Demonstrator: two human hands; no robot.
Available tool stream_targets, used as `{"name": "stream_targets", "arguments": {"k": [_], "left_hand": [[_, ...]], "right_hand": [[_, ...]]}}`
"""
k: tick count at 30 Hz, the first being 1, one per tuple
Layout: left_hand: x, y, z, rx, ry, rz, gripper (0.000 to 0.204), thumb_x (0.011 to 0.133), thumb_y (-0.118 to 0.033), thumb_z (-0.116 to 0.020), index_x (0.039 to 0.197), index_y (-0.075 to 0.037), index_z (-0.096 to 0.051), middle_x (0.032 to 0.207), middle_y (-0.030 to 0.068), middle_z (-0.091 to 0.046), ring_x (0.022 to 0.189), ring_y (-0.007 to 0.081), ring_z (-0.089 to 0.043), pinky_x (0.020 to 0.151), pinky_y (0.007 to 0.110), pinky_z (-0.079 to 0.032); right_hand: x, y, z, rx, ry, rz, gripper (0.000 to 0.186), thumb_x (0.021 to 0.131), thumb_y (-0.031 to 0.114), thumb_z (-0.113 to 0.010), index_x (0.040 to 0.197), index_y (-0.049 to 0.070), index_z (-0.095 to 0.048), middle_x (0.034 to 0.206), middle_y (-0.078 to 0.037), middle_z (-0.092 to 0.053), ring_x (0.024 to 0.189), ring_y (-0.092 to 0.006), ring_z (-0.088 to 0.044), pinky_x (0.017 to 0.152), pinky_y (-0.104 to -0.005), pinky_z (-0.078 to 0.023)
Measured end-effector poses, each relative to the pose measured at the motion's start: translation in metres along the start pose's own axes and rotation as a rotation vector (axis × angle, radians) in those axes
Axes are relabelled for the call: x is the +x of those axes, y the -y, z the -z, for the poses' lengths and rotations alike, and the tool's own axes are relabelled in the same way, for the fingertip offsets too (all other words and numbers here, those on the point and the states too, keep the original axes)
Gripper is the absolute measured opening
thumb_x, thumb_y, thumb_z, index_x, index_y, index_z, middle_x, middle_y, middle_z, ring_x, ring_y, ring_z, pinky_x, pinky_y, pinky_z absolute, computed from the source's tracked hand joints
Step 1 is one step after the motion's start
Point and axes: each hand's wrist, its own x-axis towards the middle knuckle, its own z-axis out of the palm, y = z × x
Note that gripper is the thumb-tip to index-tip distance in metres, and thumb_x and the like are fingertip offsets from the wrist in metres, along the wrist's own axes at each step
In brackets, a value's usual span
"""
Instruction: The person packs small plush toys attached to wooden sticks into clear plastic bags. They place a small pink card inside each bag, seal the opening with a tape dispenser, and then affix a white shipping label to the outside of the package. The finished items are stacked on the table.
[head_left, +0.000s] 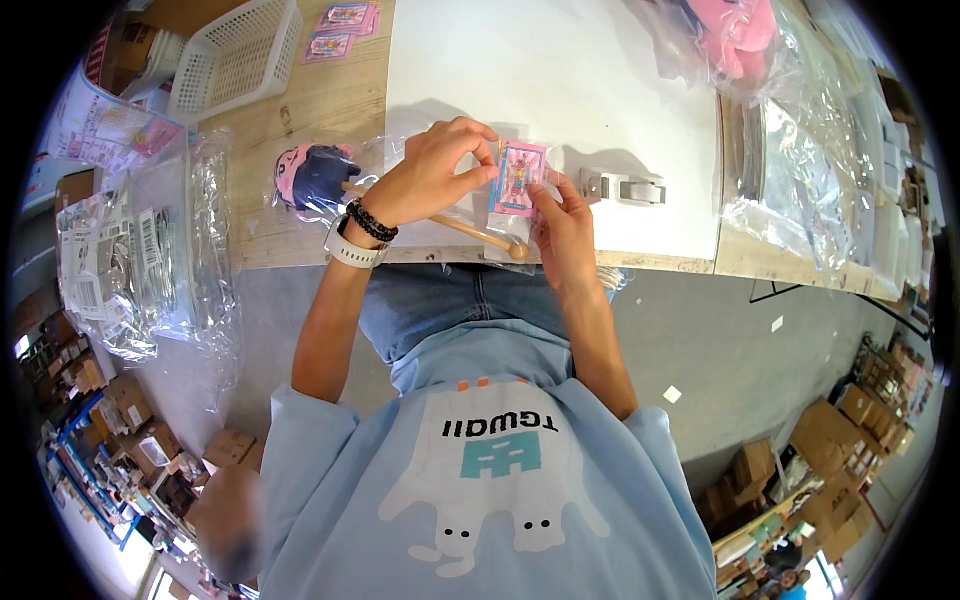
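Note:
My right hand (558, 215) pinches a small pink picture card in clear plastic (519, 182) with thumb and fingers. My left hand (440, 165) is at the card's left, fingers bent near its edge; whether they grip it I cannot tell. Beneath my hands a clear bag with a pink and navy soft item (330, 180) and a wooden rod with a round knob (480, 234) lies across the table's front edge. Just right of the card, a small tape dispenser (622, 187) rests on the white sheet (650, 120).
A white basket (188, 95) and pink cards (342, 25) are at the back left. Plastic bags lie stacked left (130, 260) and right (790, 190). A bagged pink plush (725, 30) is back right. Boxes (825, 440) stand on the floor behind me.

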Motion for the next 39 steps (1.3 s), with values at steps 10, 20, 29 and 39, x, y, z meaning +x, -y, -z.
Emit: {"name": "stream_targets", "arguments": {"k": [10, 20, 29, 39], "left_hand": [[-0.001, -0.002, -0.004, 0.183, -0.052, 0.017, 0.015, 0.099, -0.024, -0.073, 0.101, -0.011, -0.067, 0.131, 0.0049, -0.068, 0.128, 0.0271, -0.061, 0.114, 0.046, -0.037], [0.004, -0.011, -0.003, 0.272, -0.007, 0.068, 0.015, 0.098, -0.024, -0.074, 0.097, -0.013, -0.064, 0.109, -0.0021, -0.069, 0.115, 0.0215, -0.063, 0.112, 0.048, -0.033], [0.003, -0.018, -0.003, 0.263, -0.027, 0.121, 0.027, 0.092, -0.022, -0.083, 0.101, -0.009, -0.061, 0.102, 0.0045, -0.068, 0.095, 0.0258, -0.067, 0.107, 0.046, -0.040], [0.011, -0.012, 0.021, -0.016, 0.015, -0.002, 0.054, 0.079, -0.019, -0.094, 0.121, -0.005, -0.062, 0.090, 0.0066, -0.068, 0.070, 0.0227, -0.067, 0.067, 0.036, -0.053]], "right_hand": [[-0.003, 0.008, -0.006, 0.101, 0.104, 0.047, 0.024, 0.110, 0.012, -0.062, 0.131, 0.002, -0.070, 0.104, 0.002, -0.074, 0.087, -0.0034, -0.062, 0.076, -0.0226, -0.046], [-0.001, 0.016, 0.001, 0.158, 0.175, -0.008, 0.017, 0.108, 0.010, -0.066, 0.120, 0.000, -0.073, 0.115, -0.003, -0.075, 0.105, -0.0090, -0.066, 0.093, -0.0295, -0.051], [0.002, 0.010, -0.004, 0.157, 0.081, 0.019, 0.008, 0.102, 0.007, -0.074, 0.107, 0.002, -0.079, 0.100, -0.003, -0.078, 0.088, -0.0074, -0.068, 0.080, -0.0270, -0.052], [0.011, 0.000, 0.007, 0.084, 0.072, 0.013, 0.009, 0.103, 0.009, -0.074, 0.099, 0.002, -0.078, 0.092, -0.001, -0.076, 0.078, -0.0054, -0.063, 0.070, -0.0250, -0.048]]}}
